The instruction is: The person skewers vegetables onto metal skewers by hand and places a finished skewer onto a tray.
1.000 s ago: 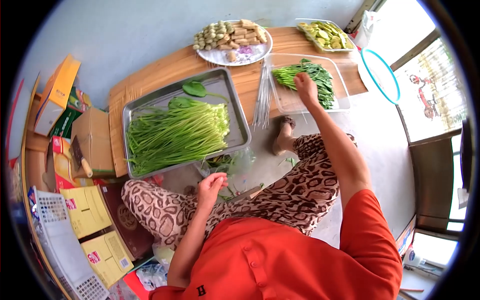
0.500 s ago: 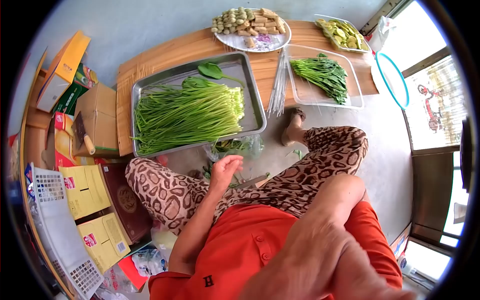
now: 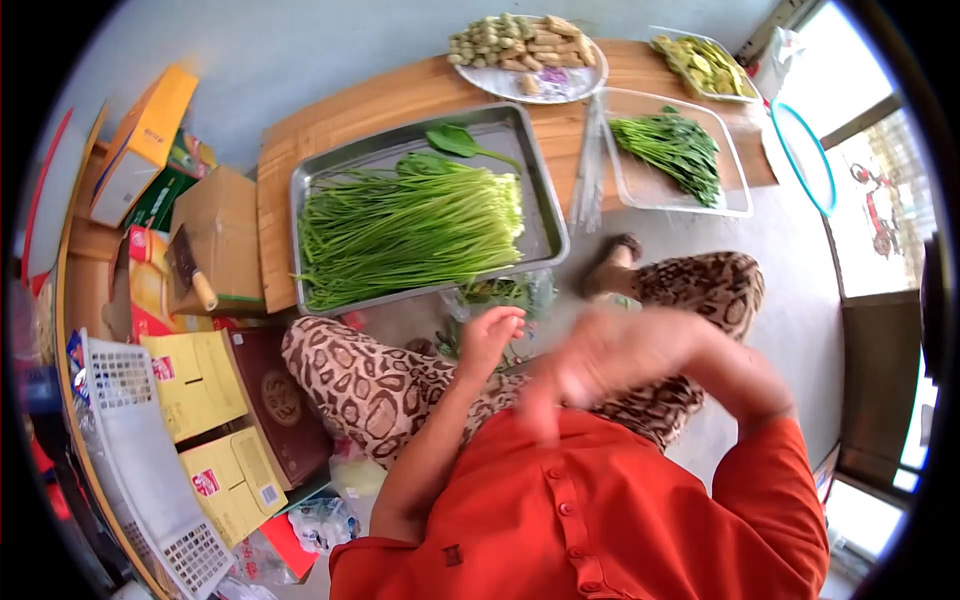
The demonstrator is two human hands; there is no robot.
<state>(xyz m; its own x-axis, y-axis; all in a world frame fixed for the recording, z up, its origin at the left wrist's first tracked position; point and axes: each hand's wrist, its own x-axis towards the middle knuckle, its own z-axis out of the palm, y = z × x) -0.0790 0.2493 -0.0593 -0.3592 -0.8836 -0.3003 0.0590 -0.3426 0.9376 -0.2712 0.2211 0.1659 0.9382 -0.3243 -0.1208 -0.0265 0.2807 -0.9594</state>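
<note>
My left hand (image 3: 489, 340) is above my lap with its fingers curled; whether they hold anything is too small to tell. Blurred by motion, my right hand (image 3: 585, 365) hangs in front of the red shirt, to the right of my left hand. Beyond my knees, a metal tray (image 3: 545, 225) holds a large heap of green stalks (image 3: 410, 235) and one broad leaf (image 3: 454, 140). To its right, thin skewers (image 3: 590, 170) lie beside a clear plastic container (image 3: 735, 165) with a smaller bunch of leafy greens (image 3: 675, 150).
On the wooden table (image 3: 390, 95) are a plate (image 3: 595, 85) of skewered food and a container of sliced vegetables (image 3: 705, 65). A knife (image 3: 195, 270) rests against a cardboard box (image 3: 220, 225) at left. Yellow boxes (image 3: 195, 385) and a white basket (image 3: 150, 465) stand at lower left.
My right hand has left the clear container, risen close to the camera, then come down before the shirt. The view has shifted, and my left hand stays over my lap.
</note>
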